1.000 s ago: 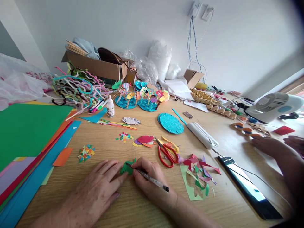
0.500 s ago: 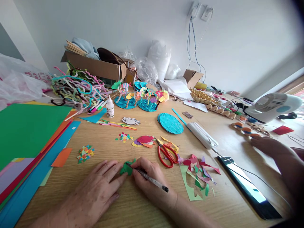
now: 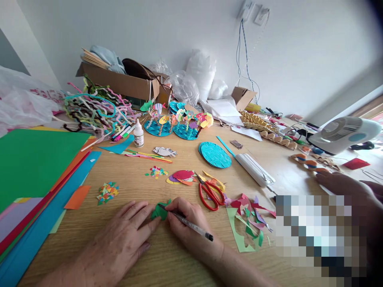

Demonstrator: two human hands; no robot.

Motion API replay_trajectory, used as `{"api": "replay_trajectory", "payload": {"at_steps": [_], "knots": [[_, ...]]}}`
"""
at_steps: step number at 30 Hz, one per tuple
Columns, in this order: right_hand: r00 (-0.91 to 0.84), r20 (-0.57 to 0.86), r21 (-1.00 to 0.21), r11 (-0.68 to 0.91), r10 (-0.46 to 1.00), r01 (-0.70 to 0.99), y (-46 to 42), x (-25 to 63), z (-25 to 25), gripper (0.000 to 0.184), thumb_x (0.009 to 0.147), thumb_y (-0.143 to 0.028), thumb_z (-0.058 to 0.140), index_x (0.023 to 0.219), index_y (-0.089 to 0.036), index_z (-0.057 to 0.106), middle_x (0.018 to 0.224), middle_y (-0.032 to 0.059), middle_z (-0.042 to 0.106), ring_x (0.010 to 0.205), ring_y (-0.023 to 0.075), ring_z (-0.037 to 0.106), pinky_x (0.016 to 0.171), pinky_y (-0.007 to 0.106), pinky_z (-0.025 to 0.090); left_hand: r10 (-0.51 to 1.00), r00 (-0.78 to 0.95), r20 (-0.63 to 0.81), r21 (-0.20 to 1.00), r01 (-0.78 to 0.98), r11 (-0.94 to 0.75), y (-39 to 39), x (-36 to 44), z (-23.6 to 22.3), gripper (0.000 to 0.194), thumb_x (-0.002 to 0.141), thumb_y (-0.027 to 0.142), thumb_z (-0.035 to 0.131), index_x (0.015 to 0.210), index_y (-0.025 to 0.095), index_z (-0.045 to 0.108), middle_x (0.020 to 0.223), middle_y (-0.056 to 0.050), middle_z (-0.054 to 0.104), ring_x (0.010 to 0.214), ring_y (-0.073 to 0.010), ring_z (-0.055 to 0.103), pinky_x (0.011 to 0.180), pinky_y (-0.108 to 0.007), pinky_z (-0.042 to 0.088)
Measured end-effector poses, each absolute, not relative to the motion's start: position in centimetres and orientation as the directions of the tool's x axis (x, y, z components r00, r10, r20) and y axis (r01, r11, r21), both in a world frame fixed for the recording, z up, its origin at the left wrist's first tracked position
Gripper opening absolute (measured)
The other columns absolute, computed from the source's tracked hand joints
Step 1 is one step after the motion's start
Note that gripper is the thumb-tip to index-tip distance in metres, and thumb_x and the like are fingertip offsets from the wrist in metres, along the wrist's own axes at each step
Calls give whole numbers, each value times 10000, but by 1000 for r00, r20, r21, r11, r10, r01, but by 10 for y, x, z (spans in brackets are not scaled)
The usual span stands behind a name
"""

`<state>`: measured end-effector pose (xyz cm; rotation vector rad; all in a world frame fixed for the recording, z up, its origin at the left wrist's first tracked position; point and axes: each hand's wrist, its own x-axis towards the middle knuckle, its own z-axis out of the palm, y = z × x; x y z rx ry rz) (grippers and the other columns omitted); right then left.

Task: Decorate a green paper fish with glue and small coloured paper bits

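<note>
A small green paper fish lies on the wooden table between my hands. My left hand rests flat with fingers stretched out, the fingertips at the fish's left edge. In my right hand is a pen with a clear barrel and dark end, its tip on the green paper. Just beyond lie cut paper fish shapes in a stack, red on top. To their right are red-handled scissors, spread a little. Paper scraps lie right of my right hand.
Coloured sheets cover the left side. Confetti piles, a glue bottle, blue discs and a white case stand around. Another person's hand reaches in at right, near a white fan. A pixelated patch hides the lower right.
My hands, the pen and the green fish stay almost in place. The other person's hand at the right has shifted slightly.
</note>
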<state>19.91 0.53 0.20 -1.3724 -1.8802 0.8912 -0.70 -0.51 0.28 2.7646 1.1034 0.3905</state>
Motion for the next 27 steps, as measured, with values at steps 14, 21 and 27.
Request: {"api": "replay_trajectory", "payload": {"at_steps": [14, 21, 27], "knots": [[-273, 101, -810, 239, 957, 536, 4, 200, 5, 78, 774, -158, 529, 783, -193, 597, 649, -20, 612, 561, 112, 531, 560, 201, 399, 697, 700, 157, 171, 676, -717, -4, -4, 6, 528, 808, 95, 481, 1280, 321, 555, 1288, -20, 592, 1168, -261, 538, 1021, -460, 439], [-255, 108, -814, 232, 961, 533, 5, 200, 1, 83, 769, -153, 525, 779, -196, 596, 634, -26, 600, 551, 110, 520, 548, 201, 385, 682, 718, 140, 127, 670, -732, -4, -2, 11, 505, 783, 94, 516, 1242, 291, 592, 1270, -52, 607, 1141, -288, 562, 979, -485, 477], [-262, 83, -809, 219, 961, 545, 5, 200, 3, 71, 777, -173, 523, 780, -195, 591, 643, -22, 600, 561, 114, 521, 550, 205, 381, 684, 721, 106, 113, 675, -729, -3, -1, 15, 494, 769, 89, 537, 1220, 279, 611, 1261, -60, 616, 1133, -293, 572, 969, -487, 486]]}}
